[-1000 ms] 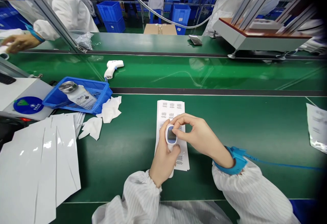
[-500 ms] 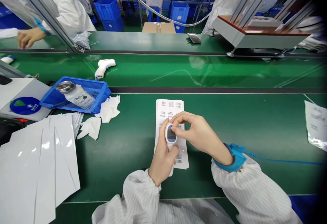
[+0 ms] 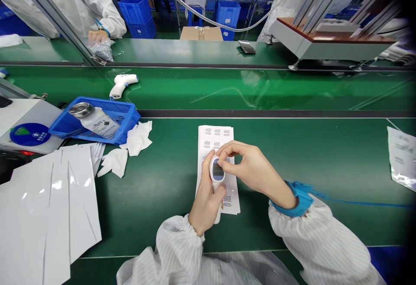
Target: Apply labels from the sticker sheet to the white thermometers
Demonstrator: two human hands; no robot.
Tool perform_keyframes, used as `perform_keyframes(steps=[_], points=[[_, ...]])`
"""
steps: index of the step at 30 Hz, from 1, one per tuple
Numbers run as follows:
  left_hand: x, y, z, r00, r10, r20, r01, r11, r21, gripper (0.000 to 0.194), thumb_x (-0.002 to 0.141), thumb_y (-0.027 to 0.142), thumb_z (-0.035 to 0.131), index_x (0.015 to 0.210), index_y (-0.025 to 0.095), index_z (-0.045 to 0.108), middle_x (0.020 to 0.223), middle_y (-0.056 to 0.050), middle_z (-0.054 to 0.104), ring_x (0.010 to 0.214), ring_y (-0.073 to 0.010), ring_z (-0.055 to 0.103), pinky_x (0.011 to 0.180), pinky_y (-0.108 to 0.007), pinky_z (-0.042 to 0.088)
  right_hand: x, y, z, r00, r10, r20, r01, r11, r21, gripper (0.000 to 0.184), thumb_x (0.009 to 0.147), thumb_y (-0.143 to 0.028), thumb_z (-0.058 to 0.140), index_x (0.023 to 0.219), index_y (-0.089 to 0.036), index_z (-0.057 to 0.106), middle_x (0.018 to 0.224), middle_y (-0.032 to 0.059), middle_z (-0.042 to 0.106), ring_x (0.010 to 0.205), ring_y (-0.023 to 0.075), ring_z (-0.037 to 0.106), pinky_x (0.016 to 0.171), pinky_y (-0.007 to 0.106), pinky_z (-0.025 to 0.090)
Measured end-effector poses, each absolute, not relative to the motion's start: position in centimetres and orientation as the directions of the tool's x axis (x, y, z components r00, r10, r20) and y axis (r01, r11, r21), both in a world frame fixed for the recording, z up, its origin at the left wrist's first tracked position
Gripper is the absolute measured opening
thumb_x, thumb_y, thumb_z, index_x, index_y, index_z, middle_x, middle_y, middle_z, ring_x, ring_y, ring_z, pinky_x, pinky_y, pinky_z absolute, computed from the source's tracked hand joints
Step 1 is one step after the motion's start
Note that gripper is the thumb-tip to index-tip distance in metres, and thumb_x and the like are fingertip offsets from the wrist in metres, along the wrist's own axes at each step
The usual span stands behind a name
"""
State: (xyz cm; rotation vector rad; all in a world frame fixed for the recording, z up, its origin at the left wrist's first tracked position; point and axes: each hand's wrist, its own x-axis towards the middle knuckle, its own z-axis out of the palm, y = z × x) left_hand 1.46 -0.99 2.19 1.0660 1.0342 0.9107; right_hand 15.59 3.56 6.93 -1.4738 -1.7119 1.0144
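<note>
A white infrared thermometer [image 3: 218, 171] with a blue-rimmed dark display faces up, its handle pointing towards me. My left hand [image 3: 204, 205] is wrapped round its body, thumb on the near side. From the right, my right hand [image 3: 248, 166] reaches over, thumb and index finger pinched at the upper right edge of the display. Anything between those fingertips is too small to make out. Beneath both hands lies a stack of printed label sheets [image 3: 232, 198], partly covered. A blue strap circles my right wrist.
On the green conveyor, another white thermometer [image 3: 123, 85] lies beyond a blue tray [image 3: 134, 122] with a metal-capped bottle [image 3: 97, 121]. White wipes [image 3: 138, 138] and glossy white sheets [image 3: 48, 215] are at left. A printed bag [image 3: 402, 157] lies right. A co-worker's hand [image 3: 98, 37] is across the belt.
The thermometer on the conveyor has shifted left. Across the belt, the co-worker's hand has moved right to the clear plastic bag. My hands stay almost unmoved on the held thermometer.
</note>
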Motion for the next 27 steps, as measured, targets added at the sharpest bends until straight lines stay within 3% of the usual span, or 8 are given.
perform_keyframes(steps=[9, 13, 15, 18, 21, 23, 25, 27], points=[[1.35, -1.06, 2.15, 0.275, 0.936, -0.219, -0.103, 0.255, 0.961, 0.071, 0.086, 0.025, 0.053, 0.151, 0.031, 0.025, 0.146, -0.007, 0.046, 0.120, -0.0318, 0.055, 0.085, -0.041, 0.054, 15.65, 3.58, 6.85, -0.158, 0.987, -0.012, 0.483, 0.067, -0.873, 0.010, 0.074, -0.015, 0.058, 0.068, -0.023, 0.061, 0.088, -0.0013, 0.073, 0.085, 0.0178, 0.067, 0.079, 0.032, 0.050], [1.45, -1.16, 2.14, 0.274, 0.925, -0.262, -0.148, 0.309, 0.939, 0.072, 0.086, 0.029, 0.054, 0.151, 0.033, 0.024, 0.142, -0.009, 0.049, 0.082, -0.0214, 0.065, 0.060, -0.032, 0.054, 15.61, 3.59, 6.92, -0.156, 0.988, -0.012, 0.484, 0.066, -0.873, 0.010, 0.074, -0.016, 0.058, 0.068, -0.023, 0.061, 0.088, -0.0009, 0.072, 0.084, 0.0180, 0.066, 0.079, 0.032, 0.050], [1.49, -1.18, 2.17, 0.291, 0.913, -0.286, -0.168, 0.343, 0.924, 0.070, 0.088, 0.033, 0.051, 0.152, 0.036, 0.021, 0.144, -0.009, 0.047, 0.058, -0.0120, 0.057, 0.049, -0.028, 0.048, 15.61, 3.59, 6.95, -0.161, 0.987, -0.010, 0.485, 0.070, -0.872, 0.010, 0.075, -0.016, 0.058, 0.068, -0.023, 0.061, 0.088, -0.0008, 0.072, 0.084, 0.0181, 0.066, 0.078, 0.032, 0.050], [1.47, -1.16, 2.24, 0.334, 0.886, -0.322, -0.144, 0.386, 0.911, 0.065, 0.093, 0.038, 0.044, 0.151, 0.041, 0.016, 0.150, -0.008, 0.039, 0.047, -0.0054, 0.047, 0.045, -0.027, 0.042, 15.64, 3.59, 6.96, -0.161, 0.987, -0.008, 0.485, 0.072, -0.871, 0.011, 0.075, -0.015, 0.059, 0.068, -0.023, 0.061, 0.088, -0.0013, 0.072, 0.084, 0.0176, 0.066, 0.079, 0.031, 0.050], [1.40, -1.14, 2.16, 0.330, 0.881, -0.340, -0.108, 0.393, 0.913, 0.061, 0.096, 0.040, 0.041, 0.151, 0.042, 0.015, 0.151, -0.008, 0.038, 0.048, -0.0064, 0.049, 0.048, -0.028, 0.044, 15.66, 3.56, 6.94, -0.158, 0.987, -0.011, 0.481, 0.068, -0.874, 0.010, 0.075, -0.014, 0.059, 0.069, -0.022, 0.062, 0.089, -0.0016, 0.072, 0.085, 0.0171, 0.066, 0.080, 0.031, 0.049], [1.35, -1.15, 2.02, 0.317, 0.889, -0.330, -0.093, 0.375, 0.922, 0.061, 0.096, 0.041, 0.040, 0.152, 0.040, 0.016, 0.148, -0.008, 0.042, 0.058, -0.0113, 0.058, 0.053, -0.030, 0.048, 15.65, 3.53, 6.94, -0.156, 0.988, -0.016, 0.482, 0.062, -0.874, 0.010, 0.075, -0.015, 0.059, 0.069, -0.022, 0.062, 0.088, -0.0019, 0.072, 0.084, 0.0168, 0.066, 0.079, 0.031, 0.049], [1.33, -1.15, 1.88, 0.302, 0.904, -0.304, -0.069, 0.338, 0.938, 0.062, 0.096, 0.041, 0.040, 0.153, 0.036, 0.017, 0.145, -0.009, 0.045, 0.080, -0.0199, 0.066, 0.063, -0.032, 0.054, 15.63, 3.52, 6.97, -0.155, 0.988, -0.022, 0.483, 0.056, -0.874, 0.010, 0.075, -0.015, 0.060, 0.068, -0.022, 0.062, 0.088, -0.0023, 0.072, 0.084, 0.0167, 0.065, 0.078, 0.031, 0.049], [1.34, -1.14, 1.79, 0.282, 0.920, -0.272, -0.035, 0.293, 0.956, 0.060, 0.097, 0.038, 0.039, 0.153, 0.033, 0.018, 0.144, -0.009, 0.046, 0.104, -0.0266, 0.063, 0.078, -0.037, 0.056, 15.63, 3.54, 7.01, -0.158, 0.987, -0.029, 0.480, 0.051, -0.876, 0.010, 0.076, -0.015, 0.060, 0.069, -0.022, 0.062, 0.088, -0.0024, 0.072, 0.085, 0.0168, 0.065, 0.079, 0.031, 0.048]])
